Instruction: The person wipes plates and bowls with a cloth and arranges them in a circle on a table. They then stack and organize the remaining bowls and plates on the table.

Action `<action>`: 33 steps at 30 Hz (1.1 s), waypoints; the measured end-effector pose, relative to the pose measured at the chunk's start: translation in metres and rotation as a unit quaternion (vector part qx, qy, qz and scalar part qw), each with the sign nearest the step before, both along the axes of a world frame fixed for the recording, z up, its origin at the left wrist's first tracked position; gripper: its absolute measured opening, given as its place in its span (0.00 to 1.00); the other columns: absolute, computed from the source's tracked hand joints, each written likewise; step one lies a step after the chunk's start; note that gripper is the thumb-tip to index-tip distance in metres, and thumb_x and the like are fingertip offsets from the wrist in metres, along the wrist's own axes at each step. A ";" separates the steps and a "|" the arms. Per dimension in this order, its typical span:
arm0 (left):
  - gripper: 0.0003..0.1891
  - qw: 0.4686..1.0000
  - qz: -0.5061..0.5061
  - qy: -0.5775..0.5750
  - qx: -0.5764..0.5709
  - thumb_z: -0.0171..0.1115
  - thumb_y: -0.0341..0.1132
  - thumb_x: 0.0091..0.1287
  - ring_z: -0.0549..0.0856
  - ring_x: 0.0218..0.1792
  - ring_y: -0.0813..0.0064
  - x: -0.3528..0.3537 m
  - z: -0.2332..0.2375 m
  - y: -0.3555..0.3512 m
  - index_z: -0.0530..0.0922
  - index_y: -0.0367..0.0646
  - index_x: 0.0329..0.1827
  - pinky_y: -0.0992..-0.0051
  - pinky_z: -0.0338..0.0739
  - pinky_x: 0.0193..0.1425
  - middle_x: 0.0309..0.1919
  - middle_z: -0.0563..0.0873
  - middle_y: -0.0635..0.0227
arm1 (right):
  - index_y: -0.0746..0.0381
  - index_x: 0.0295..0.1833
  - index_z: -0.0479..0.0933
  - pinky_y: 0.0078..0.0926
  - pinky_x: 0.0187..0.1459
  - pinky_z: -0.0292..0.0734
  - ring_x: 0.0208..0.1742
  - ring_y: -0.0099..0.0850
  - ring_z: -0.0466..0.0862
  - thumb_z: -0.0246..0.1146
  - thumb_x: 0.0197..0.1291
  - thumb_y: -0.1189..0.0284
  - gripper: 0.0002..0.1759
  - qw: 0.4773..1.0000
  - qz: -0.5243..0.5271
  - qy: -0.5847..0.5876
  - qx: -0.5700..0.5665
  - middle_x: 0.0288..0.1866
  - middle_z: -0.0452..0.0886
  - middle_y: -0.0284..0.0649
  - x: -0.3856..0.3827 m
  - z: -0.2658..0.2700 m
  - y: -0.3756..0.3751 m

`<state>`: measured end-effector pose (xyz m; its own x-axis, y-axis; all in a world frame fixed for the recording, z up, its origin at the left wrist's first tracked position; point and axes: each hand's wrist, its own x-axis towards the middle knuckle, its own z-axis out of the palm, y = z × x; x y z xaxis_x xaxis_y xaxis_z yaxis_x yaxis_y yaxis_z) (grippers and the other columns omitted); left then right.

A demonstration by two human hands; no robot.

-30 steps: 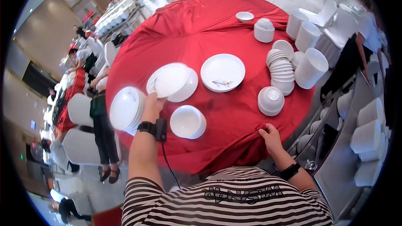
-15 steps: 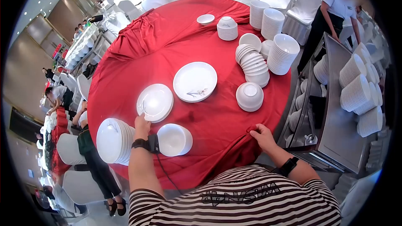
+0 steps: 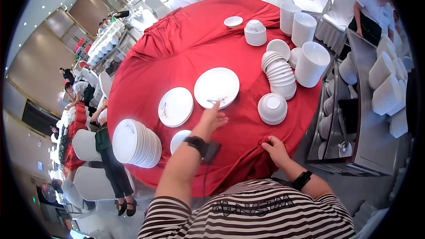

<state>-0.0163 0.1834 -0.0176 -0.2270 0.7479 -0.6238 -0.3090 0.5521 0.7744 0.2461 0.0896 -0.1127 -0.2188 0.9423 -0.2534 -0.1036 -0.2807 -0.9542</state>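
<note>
Though round, plate point(image 3: 216, 83) face-up, sprig point(image 3: 211, 101) crosswise on near side, fingers point(image 3: 216, 108) of left hand point(image 3: 212, 118) apart

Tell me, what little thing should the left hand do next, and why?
Maybe the left hand should gently take hold of the near edge of the plate just beyond it. It reaches right to that edge and seems to hold nothing, while the right hand is busy pinching the red cloth.

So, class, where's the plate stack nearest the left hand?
In the head view, the plate stack sits centrally on the cloth, by the left hand, just right of another stack.
</note>
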 end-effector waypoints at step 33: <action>0.14 0.975 0.002 0.221 0.021 0.49 0.32 0.69 0.78 0.34 0.82 0.055 0.082 -0.140 0.72 0.36 0.53 0.80 0.74 0.37 0.36 0.80 0.70 | 0.66 0.40 0.74 0.19 0.38 0.69 0.32 0.19 0.74 0.57 0.55 0.79 0.07 0.988 0.119 0.062 0.070 0.32 0.76 0.31 -0.044 0.104 0.050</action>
<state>0.0382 0.0431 0.0643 -0.4697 0.7688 -0.4340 0.0572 0.5171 0.8540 0.2024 0.1397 -0.0090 -0.4604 0.8839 -0.0818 -0.1683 -0.1774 -0.9696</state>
